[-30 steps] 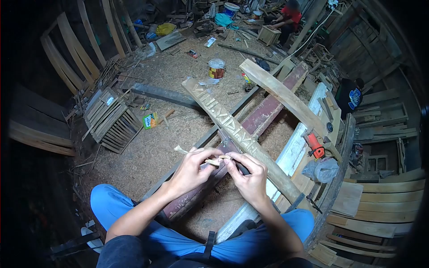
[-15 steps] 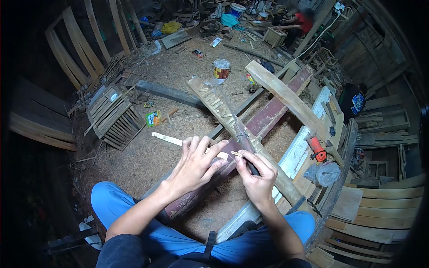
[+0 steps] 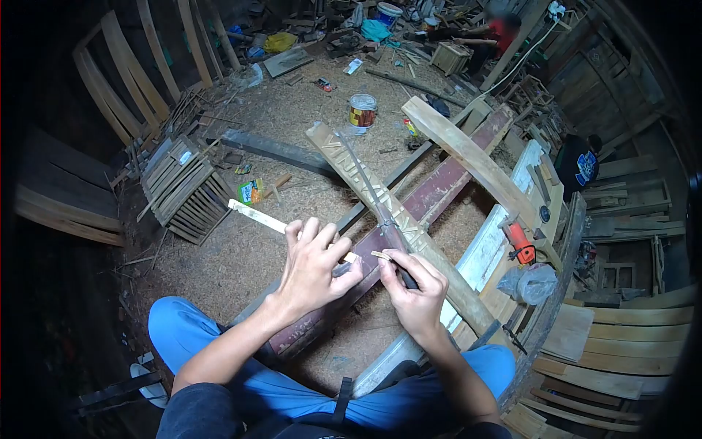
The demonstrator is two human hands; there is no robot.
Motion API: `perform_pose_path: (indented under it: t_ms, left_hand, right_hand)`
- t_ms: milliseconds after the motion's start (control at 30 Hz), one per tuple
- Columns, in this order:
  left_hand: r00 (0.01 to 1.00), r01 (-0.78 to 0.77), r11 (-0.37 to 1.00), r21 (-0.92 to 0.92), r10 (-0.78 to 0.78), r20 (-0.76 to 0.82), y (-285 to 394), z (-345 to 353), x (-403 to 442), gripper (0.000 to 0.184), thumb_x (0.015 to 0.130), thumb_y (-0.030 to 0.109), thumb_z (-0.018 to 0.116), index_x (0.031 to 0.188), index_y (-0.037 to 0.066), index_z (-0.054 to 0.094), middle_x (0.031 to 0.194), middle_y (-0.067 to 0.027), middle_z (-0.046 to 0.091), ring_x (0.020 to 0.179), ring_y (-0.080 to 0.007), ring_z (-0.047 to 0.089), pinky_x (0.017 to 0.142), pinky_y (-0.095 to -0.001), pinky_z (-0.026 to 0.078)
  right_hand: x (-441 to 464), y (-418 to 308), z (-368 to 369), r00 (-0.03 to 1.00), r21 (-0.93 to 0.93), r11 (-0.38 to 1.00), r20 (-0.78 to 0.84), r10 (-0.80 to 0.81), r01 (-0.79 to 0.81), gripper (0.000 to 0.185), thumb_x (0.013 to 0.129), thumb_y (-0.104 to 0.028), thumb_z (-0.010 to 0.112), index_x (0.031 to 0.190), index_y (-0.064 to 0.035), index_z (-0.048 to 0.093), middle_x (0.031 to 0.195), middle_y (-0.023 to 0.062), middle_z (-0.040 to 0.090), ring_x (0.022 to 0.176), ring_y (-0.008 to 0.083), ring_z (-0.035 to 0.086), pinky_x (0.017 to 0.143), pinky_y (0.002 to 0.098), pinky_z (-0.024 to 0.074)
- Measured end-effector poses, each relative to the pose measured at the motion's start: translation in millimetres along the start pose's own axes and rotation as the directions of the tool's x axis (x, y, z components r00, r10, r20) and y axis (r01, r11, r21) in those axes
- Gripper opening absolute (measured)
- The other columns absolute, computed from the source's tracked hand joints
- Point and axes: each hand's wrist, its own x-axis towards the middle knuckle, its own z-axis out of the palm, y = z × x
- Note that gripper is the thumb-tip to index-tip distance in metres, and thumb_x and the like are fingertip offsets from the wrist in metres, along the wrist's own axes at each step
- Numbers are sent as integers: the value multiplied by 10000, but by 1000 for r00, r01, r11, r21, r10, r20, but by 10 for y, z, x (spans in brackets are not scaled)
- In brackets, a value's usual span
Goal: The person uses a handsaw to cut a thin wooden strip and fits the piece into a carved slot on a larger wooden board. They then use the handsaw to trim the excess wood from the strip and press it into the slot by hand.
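Note:
My left hand (image 3: 316,265) is closed around a pale wooden strip (image 3: 257,216), which points out to the upper left, with its cut end (image 3: 352,257) showing by the thumb. My right hand (image 3: 417,293) grips the black handle (image 3: 407,278) of a long, thin-bladed knife-like tool (image 3: 374,194). Between its thumb and fingertips is also a small wooden piece (image 3: 380,254), apart from the strip. The blade reaches away over a notched wooden board (image 3: 356,175) bearing several small slivers. Beneath both hands runs a dark red beam (image 3: 322,322).
A slatted wooden crate (image 3: 186,190) and a hammer (image 3: 276,184) lie to the left. A paint can (image 3: 363,111) stands ahead. On the right are a red power tool (image 3: 521,243) and a plastic bag (image 3: 537,284). A person in red (image 3: 504,35) sits far back.
My left hand and the strip have shifted left, widening the gap to the small piece in my right hand. The blade has swung slightly left and looks narrower.

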Motion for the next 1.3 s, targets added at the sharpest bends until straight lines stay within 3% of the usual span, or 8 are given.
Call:
perform_pose_path:
  t_ms: [400,467,567,1100,1167,1300]
  left_hand:
    - [1000,-24,1000,15,24,-19,2,3,14,247,784,320,714,811,114,581,858,-71,446,905,-282,444,899,-476,277]
    - [999,-35,999,33,36,-33,4,6,16,246,784,322,716,807,119,579,864,-67,448,902,-280,442,898,-475,275]
    - [999,-32,999,29,32,-20,6,-1,21,241,785,321,716,806,123,580,870,-65,452,904,-279,442,898,-475,273]
    - [1000,-13,1000,20,13,10,-3,48,20,256,808,330,716,830,110,588,893,-72,463,908,-280,440,907,-467,270]
    - [994,74,991,-109,-64,91,-13,66,31,276,823,348,743,886,105,627,907,-67,486,929,-271,454,930,-460,274]
    - [987,93,976,-195,-64,148,59,42,66,335,850,422,758,964,118,677,934,-54,544,998,-264,495,965,-482,282]
  right_hand:
    - [30,20,70,998,84,994,-5,69,-69,181,887,-52,784,1042,33,748,924,132,760,819,189,713,760,308,547]
    - [26,72,110,995,154,986,-69,69,-58,197,878,-70,783,1050,19,744,908,148,749,799,246,734,722,338,559]
    - [15,105,118,994,172,981,-43,99,-91,203,883,-77,784,1050,30,741,929,156,754,826,250,742,744,340,565]
    - [17,77,110,988,164,974,-10,157,-153,185,879,-65,778,1037,24,742,912,153,748,810,237,734,739,336,564]
    - [13,103,115,993,174,978,-28,117,-111,187,889,-68,772,1047,25,738,920,152,750,814,243,733,742,340,565]
    - [-35,178,120,991,201,975,-76,109,-92,191,907,-75,761,1065,27,728,938,153,752,831,253,738,751,349,565]
